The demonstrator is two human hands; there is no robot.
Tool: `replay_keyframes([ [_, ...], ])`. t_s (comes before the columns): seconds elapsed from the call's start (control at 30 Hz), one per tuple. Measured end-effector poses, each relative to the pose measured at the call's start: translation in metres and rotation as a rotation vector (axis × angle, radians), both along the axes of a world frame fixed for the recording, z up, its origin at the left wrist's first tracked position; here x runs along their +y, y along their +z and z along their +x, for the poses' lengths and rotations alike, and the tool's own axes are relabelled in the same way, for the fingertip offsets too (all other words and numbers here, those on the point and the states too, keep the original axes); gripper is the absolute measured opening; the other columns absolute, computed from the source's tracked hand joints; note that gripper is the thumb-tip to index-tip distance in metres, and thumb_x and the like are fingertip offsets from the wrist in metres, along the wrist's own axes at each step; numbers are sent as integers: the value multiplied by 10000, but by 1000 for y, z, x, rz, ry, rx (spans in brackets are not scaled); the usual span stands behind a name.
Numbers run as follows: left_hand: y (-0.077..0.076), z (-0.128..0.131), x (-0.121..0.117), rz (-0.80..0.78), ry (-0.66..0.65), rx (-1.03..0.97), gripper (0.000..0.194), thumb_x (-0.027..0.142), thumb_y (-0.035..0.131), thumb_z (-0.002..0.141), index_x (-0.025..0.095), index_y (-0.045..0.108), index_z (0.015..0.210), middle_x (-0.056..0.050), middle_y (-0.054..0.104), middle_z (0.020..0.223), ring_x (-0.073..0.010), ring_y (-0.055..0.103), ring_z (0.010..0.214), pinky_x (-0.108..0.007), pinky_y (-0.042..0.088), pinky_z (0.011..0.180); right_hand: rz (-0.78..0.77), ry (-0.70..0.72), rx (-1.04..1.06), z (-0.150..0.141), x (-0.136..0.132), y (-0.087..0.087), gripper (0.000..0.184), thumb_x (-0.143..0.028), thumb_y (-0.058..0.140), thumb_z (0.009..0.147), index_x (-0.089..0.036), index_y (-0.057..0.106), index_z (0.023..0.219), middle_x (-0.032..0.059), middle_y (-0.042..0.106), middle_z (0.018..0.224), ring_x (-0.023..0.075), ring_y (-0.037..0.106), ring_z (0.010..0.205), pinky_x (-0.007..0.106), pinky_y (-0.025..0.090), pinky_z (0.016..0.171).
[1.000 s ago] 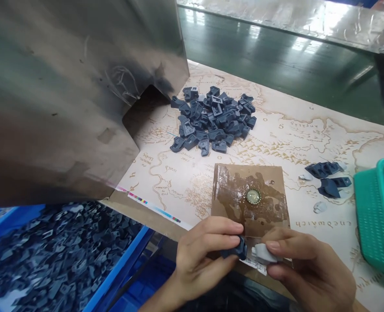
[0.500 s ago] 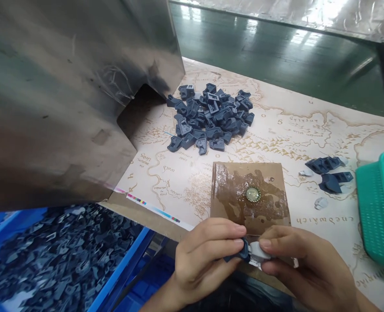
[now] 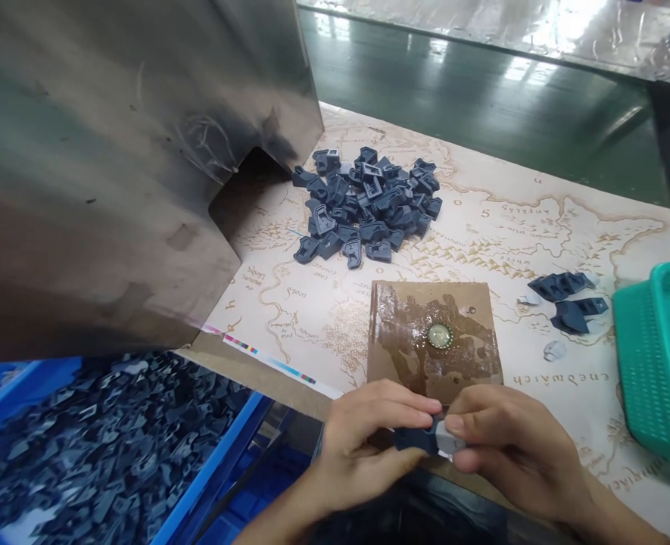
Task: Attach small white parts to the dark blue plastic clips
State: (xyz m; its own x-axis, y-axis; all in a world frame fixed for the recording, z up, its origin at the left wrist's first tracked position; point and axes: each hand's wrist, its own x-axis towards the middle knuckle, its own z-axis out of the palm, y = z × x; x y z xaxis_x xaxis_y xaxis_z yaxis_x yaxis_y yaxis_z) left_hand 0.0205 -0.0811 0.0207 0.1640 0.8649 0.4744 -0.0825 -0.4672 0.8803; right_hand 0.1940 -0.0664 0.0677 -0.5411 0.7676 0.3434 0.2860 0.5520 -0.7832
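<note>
Gripping a dark blue part point(image 3: 412, 440) in the left hand point(image 3: 363, 450), a white piece point(image 3: 449, 438) in the right hand point(image 3: 510, 446)

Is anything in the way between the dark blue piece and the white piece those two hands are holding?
Nothing visible does. The dark blue plastic piece in the left hand already touches the small white plastic piece in the right hand.
</note>
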Motion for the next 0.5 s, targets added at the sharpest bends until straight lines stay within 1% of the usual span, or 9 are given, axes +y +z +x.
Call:
replay_keyframes([
  [0.1, -5, 3, -4, -42, 30, -60, 108, 208, 621, 862, 178, 642, 964, -77, 748, 900, -127, 704, 806, -206, 569, 712, 2, -30, 31, -3, -1, -2, 142, -307, 432, 992, -212, 480, 897, -30, 579, 667, 55, 524, 543, 133, 411, 507],
  [0.17, -8, 4, -6, -42, 37, -54, 126, 176, 631, 848, 183, 643, 973, -74, 747, 910, -131, 703, 811, -215, 569, 724, 15, -33, 31, -4, -2, -6, 148, -299, 438, 990, -211, 482, 880, -33, 569, 656, 58, 510, 542, 136, 407, 507],
  [0.27, -7, 3, -7, -69, 42, -12, 122, 191, 627, 854, 197, 640, 975, -65, 744, 911, -136, 705, 823, -220, 571, 731, 12, -61, 41, -7, -3, -8, 157, -284, 448, 987, -211, 490, 854, -40, 567, 649, 58, 511, 544, 136, 412, 516],
  [0.33, -2, 1, -2, -66, 50, 59, 127, 195, 611, 865, 209, 633, 990, -59, 740, 928, -137, 704, 855, -218, 571, 751, -15, -93, 19, -8, -4, -2, 148, -297, 472, 975, -207, 514, 866, -34, 595, 675, 59, 537, 557, 134, 419, 514],
  [0.4, 4, -3, 8, -9, 51, 177, 186, 211, 602, 872, 224, 615, 1058, -66, 729, 1001, -147, 695, 926, -238, 569, 802, -35, -109, -45, -6, 2, 8, 149, -316, 505, 957, -199, 549, 876, -30, 623, 689, 56, 533, 519, 136, 405, 476],
  [0.47, 8, -12, 22, 66, 88, 328, 322, 284, 619, 861, 240, 567, 1175, -95, 688, 1135, -190, 654, 1059, -310, 558, 882, -29, -161, -136, 0, 20, 21, 153, -322, 533, 937, -199, 584, 862, -33, 630, 672, 61, 498, 462, 159, 386, 443],
  [0.5, 8, -18, 30, 82, 142, 404, 399, 330, 627, 852, 244, 534, 1230, -110, 658, 1196, -217, 619, 1127, -353, 546, 916, -17, -234, -179, 5, 36, 26, 150, -325, 548, 921, -202, 595, 851, -30, 630, 664, 73, 496, 461, 175, 389, 450],
])
